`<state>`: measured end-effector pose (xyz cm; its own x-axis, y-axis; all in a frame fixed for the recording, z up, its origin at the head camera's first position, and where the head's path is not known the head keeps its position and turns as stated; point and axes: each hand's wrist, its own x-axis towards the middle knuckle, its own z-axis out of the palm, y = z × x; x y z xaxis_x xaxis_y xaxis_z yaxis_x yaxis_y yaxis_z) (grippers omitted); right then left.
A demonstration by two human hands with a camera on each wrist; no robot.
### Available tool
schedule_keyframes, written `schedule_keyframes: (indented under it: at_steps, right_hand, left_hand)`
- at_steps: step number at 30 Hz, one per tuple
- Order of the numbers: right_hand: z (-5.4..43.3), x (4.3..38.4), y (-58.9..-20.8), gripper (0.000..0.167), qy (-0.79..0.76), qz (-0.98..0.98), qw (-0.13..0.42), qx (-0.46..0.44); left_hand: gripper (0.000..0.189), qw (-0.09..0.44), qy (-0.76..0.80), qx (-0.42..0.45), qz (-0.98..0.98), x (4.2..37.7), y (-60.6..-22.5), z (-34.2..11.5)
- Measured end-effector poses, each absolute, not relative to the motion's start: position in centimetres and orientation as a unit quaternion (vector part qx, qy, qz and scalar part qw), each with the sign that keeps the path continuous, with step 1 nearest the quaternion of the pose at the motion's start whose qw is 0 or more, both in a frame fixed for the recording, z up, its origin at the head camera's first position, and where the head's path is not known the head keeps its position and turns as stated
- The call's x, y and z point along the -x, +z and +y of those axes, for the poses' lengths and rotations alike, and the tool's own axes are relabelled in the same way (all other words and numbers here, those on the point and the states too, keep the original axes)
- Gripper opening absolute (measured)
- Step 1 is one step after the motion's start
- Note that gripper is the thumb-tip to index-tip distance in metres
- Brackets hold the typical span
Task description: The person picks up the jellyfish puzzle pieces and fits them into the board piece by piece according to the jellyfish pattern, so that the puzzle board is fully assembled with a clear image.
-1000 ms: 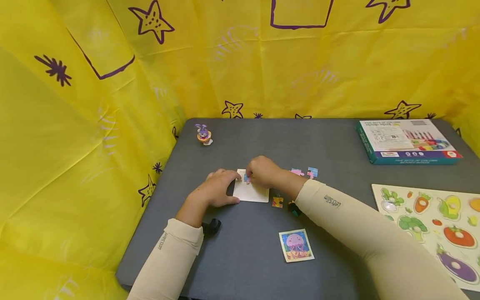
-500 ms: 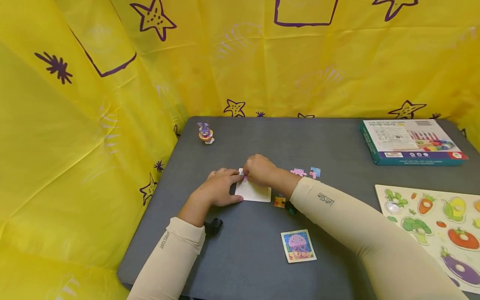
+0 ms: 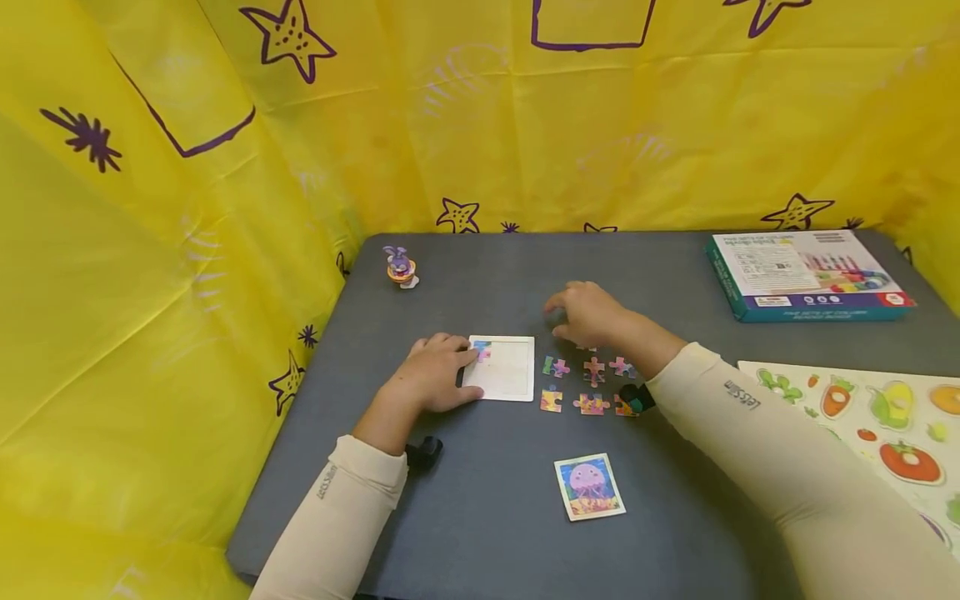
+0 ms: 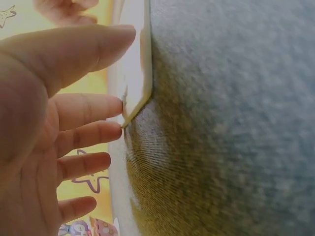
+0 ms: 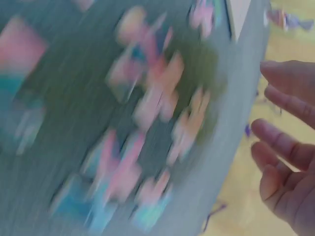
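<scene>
My left hand (image 3: 433, 375) rests at the left side of a white puzzle tray (image 3: 513, 379), thumb and fingertips touching it. In the left wrist view its fingers are extended along the tray's edge (image 4: 145, 64). A blue and pink jigsaw piece (image 3: 483, 350) lies in the tray's upper left corner, partly covered by the fingertips. My right hand (image 3: 592, 315) hovers above the table to the tray's upper right, fingers loosely bent and holding nothing. Below it lie several loose jigsaw pieces (image 3: 594, 372), blurred in the right wrist view; the hand and forearm hide some.
A jellyfish picture card (image 3: 589, 487) lies nearer the front. At the back left stands a purple rabbit figure (image 3: 401, 267). A flat toy box (image 3: 813, 283) is at the back right, and a vegetable puzzle board (image 3: 847, 442) lies along the right side.
My right hand has left the tray's upper left corner and moved right, over the loose pieces. The blue and pink jigsaw piece it held now lies in that corner. The left hand stays at the tray.
</scene>
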<state>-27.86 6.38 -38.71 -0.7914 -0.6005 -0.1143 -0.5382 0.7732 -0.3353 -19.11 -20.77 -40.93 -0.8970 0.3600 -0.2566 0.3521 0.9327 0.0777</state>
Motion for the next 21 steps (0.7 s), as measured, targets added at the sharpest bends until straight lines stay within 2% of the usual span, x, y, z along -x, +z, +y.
schedule_keyframes:
  at_steps: [6, 10, 15, 21]
  right_hand:
    - [10.1, 27.7, -39.0, 0.053, -0.133, 0.952, 0.134, 0.239]
    - [10.5, 27.4, -39.9, 0.042, -0.129, 0.952, 0.137, 0.240]
    - [10.7, 27.3, -40.7, 0.025, -0.127, 0.952, 0.136, 0.244]
    - [10.9, 27.6, -40.9, 0.019, -0.144, 0.949, 0.144, 0.242]
  left_hand:
    - [0.066, 0.115, 0.026, -0.181, 0.976, 19.4, -40.8, -20.5]
    - [0.065, 0.110, 0.036, -0.179, 0.977, 19.2, -40.6, -20.7]
    - [0.063, 0.127, 0.049, -0.203, 0.970, 19.0, -40.4, -20.2]
    - [0.061, 0.143, 0.055, -0.212, 0.965, 19.0, -40.6, -19.8]
